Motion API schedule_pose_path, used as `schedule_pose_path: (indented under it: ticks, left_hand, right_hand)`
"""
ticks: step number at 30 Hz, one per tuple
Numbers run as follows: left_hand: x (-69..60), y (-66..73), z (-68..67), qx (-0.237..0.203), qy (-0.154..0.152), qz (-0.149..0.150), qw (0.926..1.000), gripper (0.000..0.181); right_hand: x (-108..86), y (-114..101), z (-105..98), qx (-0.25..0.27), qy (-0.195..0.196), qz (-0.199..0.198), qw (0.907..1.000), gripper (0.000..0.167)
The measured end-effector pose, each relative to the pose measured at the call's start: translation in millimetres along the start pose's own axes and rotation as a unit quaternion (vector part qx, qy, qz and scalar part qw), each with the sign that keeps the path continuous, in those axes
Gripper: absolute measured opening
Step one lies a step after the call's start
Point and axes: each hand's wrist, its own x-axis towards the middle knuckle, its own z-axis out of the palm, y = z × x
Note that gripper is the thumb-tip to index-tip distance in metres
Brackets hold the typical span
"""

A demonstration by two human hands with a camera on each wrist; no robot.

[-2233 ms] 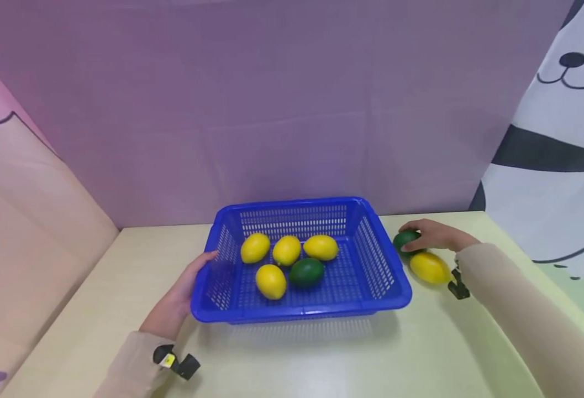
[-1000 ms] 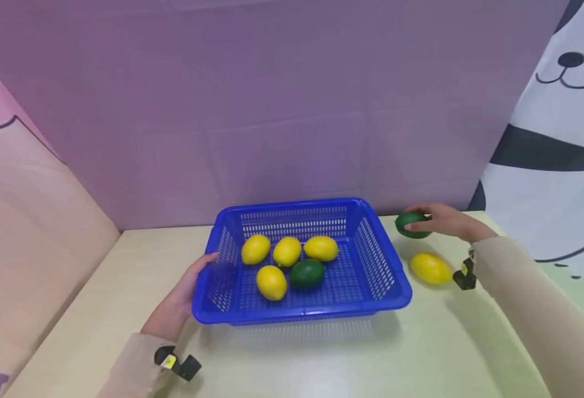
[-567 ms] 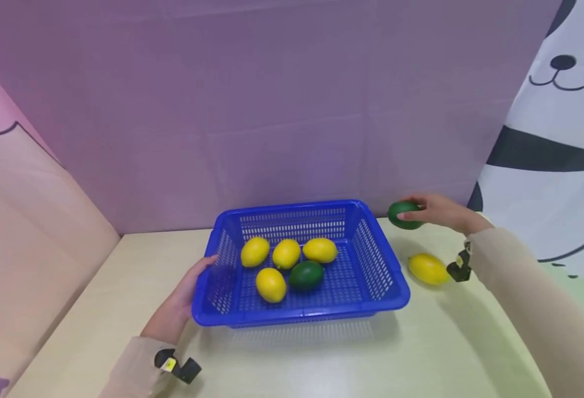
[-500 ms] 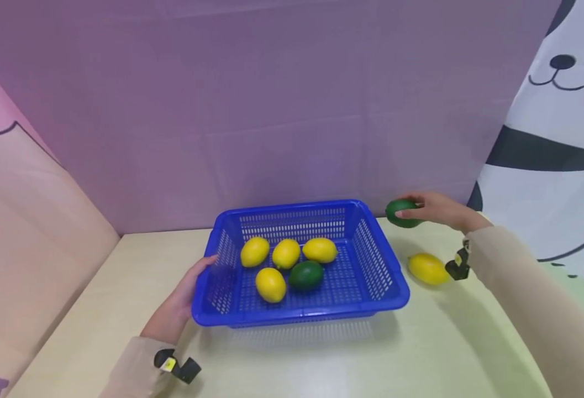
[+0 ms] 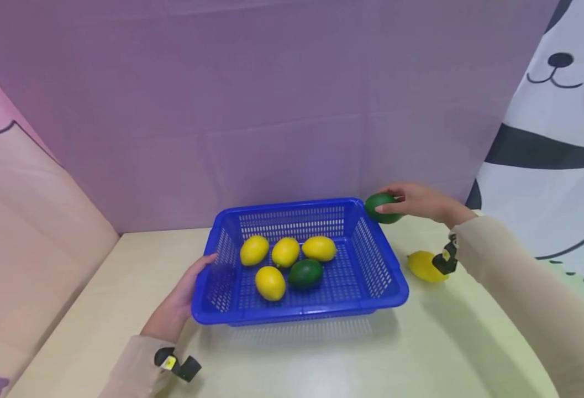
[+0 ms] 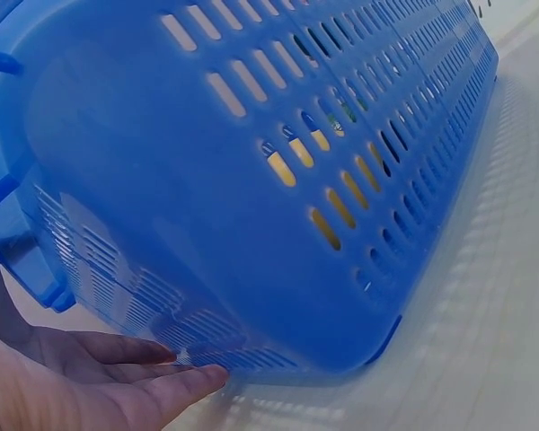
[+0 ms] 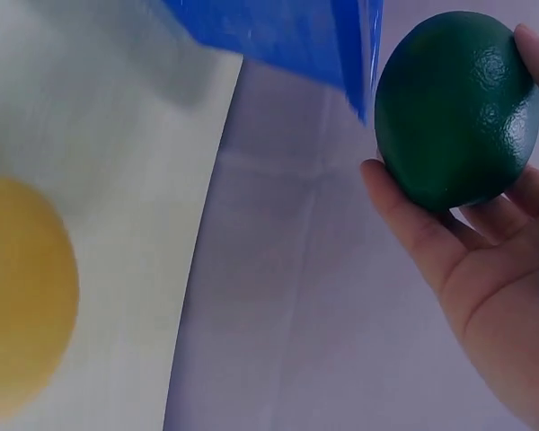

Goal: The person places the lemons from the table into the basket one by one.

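Note:
A blue plastic basket (image 5: 299, 319) with slotted walls sits on the table, with several yellow lemons (image 5: 270, 283) and one dark green lime (image 5: 305, 273) lying in it. My left hand (image 5: 182, 290) holds its left side, thumb over the rim and fingers along the outer wall. In the left wrist view, those fingers (image 6: 175, 391) touch the wall low down. By the basket's far right corner, my right hand (image 5: 421, 202) grips a second dark green lime (image 7: 458, 108) between thumb and fingers, raised off the table. Below my right forearm, another lemon (image 5: 425, 266) lies on the table.
The pale table (image 5: 292, 365) ends at a purple cloth backdrop (image 5: 292, 110) just behind the basket. A printed cloth with a panda face (image 5: 560, 99) hangs to the right, and a pink and cream cloth (image 5: 23, 221) stands along the left side.
My right hand has lifted the lime from beside the outer lemon and carried it up and left to the basket's far right corner. My left hand and the basket have stayed put.

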Motion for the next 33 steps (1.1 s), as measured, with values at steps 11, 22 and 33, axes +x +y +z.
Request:
schedule_pose_path:
  ticks: [11,22,33]
  left_hand:
    - [1.0,-0.5,-1.3,0.004,0.007,0.002,1.0000,0.071]
    - [1.6,0.1,-1.3,0.006,0.013,0.002,0.9999,0.071]
    - [5.8,-1.4,-0.7,0.003,0.011,-0.004,0.9999,0.072]
  right_hand:
    - [9.3,-23.5,26.8,0.027,-0.052,-0.080,0.9950,0.051]
    - [14.8,-35.8,51.6,0.026,-0.086,-0.109,0.9900,0.050]
    - [16.7,-41.9,72.3,-0.011,-0.131,-0.118,0.9843,0.048]
